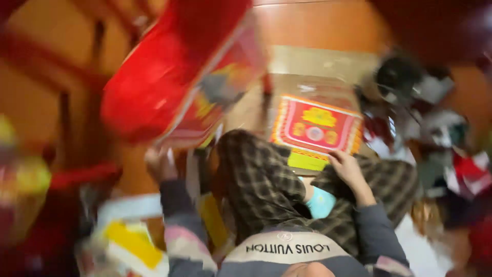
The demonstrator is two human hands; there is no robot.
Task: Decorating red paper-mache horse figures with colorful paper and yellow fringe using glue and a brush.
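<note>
Blurred by motion, the left hand [160, 163] grips the lower edge of a big red packet [177, 77] raised at upper left, while the right hand [348, 168] rests its fingers on a flat red-and-yellow printed pack [315, 125] lying on a cardboard box [318, 66] ahead.

Grey sleeves [376, 231], plaid trousers [266, 190], pink-patched cuffs.

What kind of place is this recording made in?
Probably a home or small workshop floor where decorative paper goods are handled: a wooden floor, a red and gold printed sheet on flattened cardboard, and a cluttered pile alongside.
</note>
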